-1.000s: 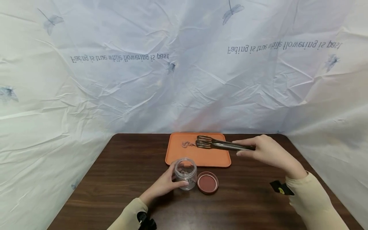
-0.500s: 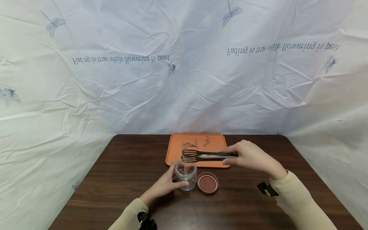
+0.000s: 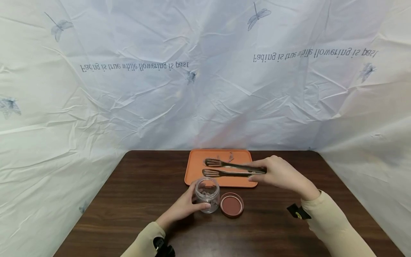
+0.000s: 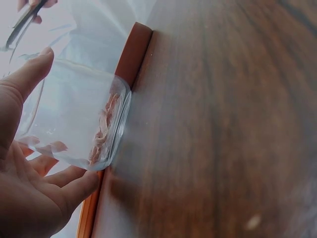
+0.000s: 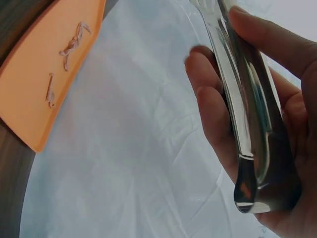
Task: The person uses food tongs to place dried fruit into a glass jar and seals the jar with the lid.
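Observation:
My left hand (image 3: 183,207) holds a clear wide-mouthed jar (image 3: 213,198) by its side, thumb in front and fingers behind. Pinkish-brown twisted strips (image 4: 104,126) lie at the bottom of the jar in the left wrist view. Between the thumb and fingers of my right hand (image 3: 280,175) is a pair of metal tongs (image 5: 235,99) with dark slotted ends. The tongs' arms stand apart, their tips just behind the jar's mouth and over the orange tray (image 3: 192,175). More strips (image 5: 74,45) lie on that tray, partly covered by the tongs in the head view.
A reddish-brown round lid (image 3: 232,205) lies on the dark wood table (image 3: 154,178), right of the jar. The tray sits at the table's far edge. Behind and at both sides hangs a pale printed curtain (image 3: 205,89).
The tongs moved from over the tray to the jar's mouth, where a pale piece hung below the tips. Now their arms have spread and that piece is gone from them. The left hand stayed put.

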`<state>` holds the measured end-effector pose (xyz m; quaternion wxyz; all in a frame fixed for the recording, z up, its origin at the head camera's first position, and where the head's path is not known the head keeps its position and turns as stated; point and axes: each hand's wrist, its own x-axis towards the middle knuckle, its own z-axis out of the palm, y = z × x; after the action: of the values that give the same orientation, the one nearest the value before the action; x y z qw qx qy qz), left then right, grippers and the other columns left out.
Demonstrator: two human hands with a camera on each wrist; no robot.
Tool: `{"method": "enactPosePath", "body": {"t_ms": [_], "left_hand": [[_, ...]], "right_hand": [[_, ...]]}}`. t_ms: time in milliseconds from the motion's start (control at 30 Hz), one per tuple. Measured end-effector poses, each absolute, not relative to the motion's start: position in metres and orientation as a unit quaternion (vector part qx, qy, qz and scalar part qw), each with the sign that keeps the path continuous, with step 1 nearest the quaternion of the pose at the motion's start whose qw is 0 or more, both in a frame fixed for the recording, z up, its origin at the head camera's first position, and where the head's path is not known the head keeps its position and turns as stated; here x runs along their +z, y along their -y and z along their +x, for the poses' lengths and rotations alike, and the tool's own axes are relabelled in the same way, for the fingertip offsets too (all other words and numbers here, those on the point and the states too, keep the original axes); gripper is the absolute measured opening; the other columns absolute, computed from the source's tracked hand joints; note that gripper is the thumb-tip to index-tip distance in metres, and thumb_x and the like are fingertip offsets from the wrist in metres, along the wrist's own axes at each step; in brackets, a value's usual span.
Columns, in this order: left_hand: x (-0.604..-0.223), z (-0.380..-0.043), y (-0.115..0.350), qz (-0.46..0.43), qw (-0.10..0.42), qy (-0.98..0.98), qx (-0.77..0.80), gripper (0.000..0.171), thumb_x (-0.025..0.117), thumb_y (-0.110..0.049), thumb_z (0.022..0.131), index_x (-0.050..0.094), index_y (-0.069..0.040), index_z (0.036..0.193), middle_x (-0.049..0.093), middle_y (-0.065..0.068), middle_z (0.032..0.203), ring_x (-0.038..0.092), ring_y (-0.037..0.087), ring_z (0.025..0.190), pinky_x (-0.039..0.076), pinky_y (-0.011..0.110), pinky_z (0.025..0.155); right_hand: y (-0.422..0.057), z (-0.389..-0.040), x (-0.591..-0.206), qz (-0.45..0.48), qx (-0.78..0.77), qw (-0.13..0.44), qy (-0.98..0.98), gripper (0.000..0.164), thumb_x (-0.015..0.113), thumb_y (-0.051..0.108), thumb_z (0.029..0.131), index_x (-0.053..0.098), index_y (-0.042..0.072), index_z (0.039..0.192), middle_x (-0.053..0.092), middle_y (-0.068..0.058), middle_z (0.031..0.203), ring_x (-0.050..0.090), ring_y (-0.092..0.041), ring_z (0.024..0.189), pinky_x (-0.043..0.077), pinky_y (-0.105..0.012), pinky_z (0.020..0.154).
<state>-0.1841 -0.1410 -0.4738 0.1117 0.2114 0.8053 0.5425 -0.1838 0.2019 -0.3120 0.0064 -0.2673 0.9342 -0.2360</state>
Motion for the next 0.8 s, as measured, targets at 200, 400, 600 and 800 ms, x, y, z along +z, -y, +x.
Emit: {"method": "enactPosePath", "body": {"t_ms": [200,400,600,800], "left_hand": [[-0.473,-0.184,0.142,0.213,0.112,-0.804,0.543,0.092,0.077,-0.029,0.092,0.017,-0.018,0.161,0.038,0.016,0.154,0.041,0.039,0.14,0.045,0.049,0.109],[-0.473,-0.185,0.142,0.22,0.107,-0.803,0.544,0.089,0.077,-0.028,0.092,0.02,-0.022,0.16,0.039,0.015,0.154,0.042,0.038,0.14,0.044,0.051,0.109],[-0.472,-0.183,0.142,0.218,0.107,-0.802,0.545,0.091,0.077,-0.029,0.092,0.018,-0.023,0.161,0.039,0.014,0.154,0.041,0.037,0.141,0.044,0.05,0.109],[-0.473,-0.183,0.142,0.217,0.109,-0.802,0.545,0.091,0.078,-0.03,0.092,0.018,-0.023,0.16,0.038,0.015,0.155,0.041,0.038,0.141,0.044,0.052,0.109]], "right_hand": [[-0.204,-0.203,-0.318,-0.202,-0.294,-0.005,-0.934,0.074,0.072,0.058,0.087,0.055,0.017,0.147,0.044,0.003,0.061,0.029,-0.01,0.046,0.036,-0.03,0.048],[-0.207,-0.225,-0.328,-0.168,-0.322,-0.043,-0.93,0.081,0.069,0.063,0.087,0.052,0.014,0.149,0.065,-0.009,0.087,0.046,-0.017,0.055,0.043,-0.033,0.053],[-0.208,-0.246,-0.346,-0.154,-0.31,-0.068,-0.936,0.082,0.07,0.063,0.087,0.054,0.009,0.147,0.069,-0.017,0.118,0.062,-0.02,0.079,0.048,-0.036,0.066],[-0.209,-0.262,-0.371,-0.127,-0.323,-0.051,-0.936,0.077,0.072,0.054,0.09,0.053,0.004,0.146,0.068,-0.019,0.119,0.067,-0.027,0.089,0.054,-0.044,0.071]]}}
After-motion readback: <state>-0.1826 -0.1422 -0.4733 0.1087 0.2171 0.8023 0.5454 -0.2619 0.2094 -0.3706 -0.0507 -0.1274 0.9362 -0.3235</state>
